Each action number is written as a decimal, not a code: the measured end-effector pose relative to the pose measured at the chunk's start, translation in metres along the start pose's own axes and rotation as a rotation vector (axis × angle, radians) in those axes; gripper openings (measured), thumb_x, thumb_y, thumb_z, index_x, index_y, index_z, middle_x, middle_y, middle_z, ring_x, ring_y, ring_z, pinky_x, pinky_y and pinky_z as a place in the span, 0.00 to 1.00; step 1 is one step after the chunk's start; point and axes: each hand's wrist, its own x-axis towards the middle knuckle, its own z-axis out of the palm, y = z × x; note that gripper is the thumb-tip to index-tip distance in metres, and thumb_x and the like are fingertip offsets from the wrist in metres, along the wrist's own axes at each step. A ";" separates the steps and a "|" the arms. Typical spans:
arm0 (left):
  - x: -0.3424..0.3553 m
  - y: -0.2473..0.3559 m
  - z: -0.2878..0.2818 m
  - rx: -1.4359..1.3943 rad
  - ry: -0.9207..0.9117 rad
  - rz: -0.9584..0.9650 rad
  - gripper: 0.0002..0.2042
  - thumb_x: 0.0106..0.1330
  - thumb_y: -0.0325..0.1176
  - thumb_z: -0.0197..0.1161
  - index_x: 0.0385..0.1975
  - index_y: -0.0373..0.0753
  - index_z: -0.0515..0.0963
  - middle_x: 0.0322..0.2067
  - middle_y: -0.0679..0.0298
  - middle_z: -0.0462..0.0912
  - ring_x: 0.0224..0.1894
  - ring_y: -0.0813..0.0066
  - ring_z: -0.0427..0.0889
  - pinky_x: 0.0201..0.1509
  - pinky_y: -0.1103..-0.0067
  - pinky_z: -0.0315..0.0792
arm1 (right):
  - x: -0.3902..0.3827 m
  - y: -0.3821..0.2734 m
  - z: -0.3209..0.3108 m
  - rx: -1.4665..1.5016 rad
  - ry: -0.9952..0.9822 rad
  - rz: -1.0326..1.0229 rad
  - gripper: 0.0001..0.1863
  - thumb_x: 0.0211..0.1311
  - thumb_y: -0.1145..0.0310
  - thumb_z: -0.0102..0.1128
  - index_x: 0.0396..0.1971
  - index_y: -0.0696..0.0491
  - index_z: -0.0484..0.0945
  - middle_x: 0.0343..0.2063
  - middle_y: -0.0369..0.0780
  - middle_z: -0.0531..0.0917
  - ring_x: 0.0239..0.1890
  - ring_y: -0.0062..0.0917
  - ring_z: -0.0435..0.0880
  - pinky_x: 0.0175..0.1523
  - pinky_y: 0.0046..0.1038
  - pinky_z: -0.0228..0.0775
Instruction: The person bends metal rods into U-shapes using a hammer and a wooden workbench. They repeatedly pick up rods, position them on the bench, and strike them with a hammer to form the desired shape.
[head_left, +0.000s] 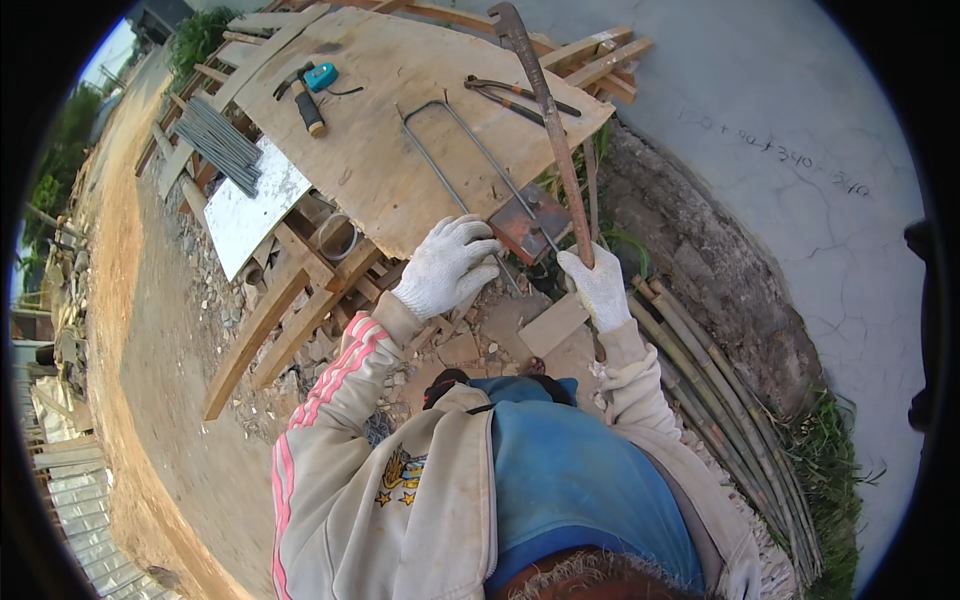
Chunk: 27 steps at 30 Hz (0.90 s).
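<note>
A U-shaped bent steel rod [450, 165] lies on the plywood-topped bench [370, 190], its two legs coming toward me. My left hand [450, 263], in a white knit glove, is closed over the left leg near the bench's front edge; its fingers partly hide the rod. The other leg crosses a rusty metal plate [528, 222] at the bench corner. My right hand [600, 290], also gloved, grips the lower part of a long rusty rebar bending wrench [550, 115]. Its hooked head points away from me, above the bench's right side.
On the bench lie pincers [520, 98], a hammer [302, 100] and a teal tape measure [321, 76]. A bundle of cut rods [215, 143] sits at the left by a white board [255, 210]. Bamboo poles [725, 400] lie at right beside a grey wall [770, 200]. Rubble covers the ground.
</note>
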 end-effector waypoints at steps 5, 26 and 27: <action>0.051 -0.063 0.014 -0.013 0.228 -0.400 0.23 0.74 0.47 0.60 0.61 0.38 0.77 0.62 0.49 0.77 0.67 0.45 0.73 0.69 0.59 0.70 | -0.002 -0.004 0.001 -0.031 0.003 0.010 0.14 0.68 0.59 0.70 0.37 0.55 0.80 0.17 0.31 0.77 0.14 0.13 0.70 0.20 0.20 0.58; 0.130 -0.157 0.052 0.565 0.214 -0.420 0.36 0.72 0.62 0.54 0.64 0.32 0.73 0.67 0.48 0.74 0.70 0.48 0.69 0.74 0.57 0.60 | -0.093 0.058 -0.216 -1.140 0.317 -0.047 0.24 0.61 0.47 0.73 0.28 0.55 0.79 0.24 0.52 0.77 0.29 0.53 0.75 0.34 0.40 0.70; 0.134 -0.162 0.051 0.578 0.235 -0.418 0.34 0.73 0.60 0.54 0.62 0.32 0.75 0.66 0.49 0.74 0.70 0.48 0.69 0.73 0.56 0.61 | -0.097 0.060 -0.224 -1.180 0.277 0.028 0.25 0.60 0.45 0.73 0.29 0.55 0.80 0.24 0.52 0.79 0.30 0.53 0.79 0.35 0.41 0.71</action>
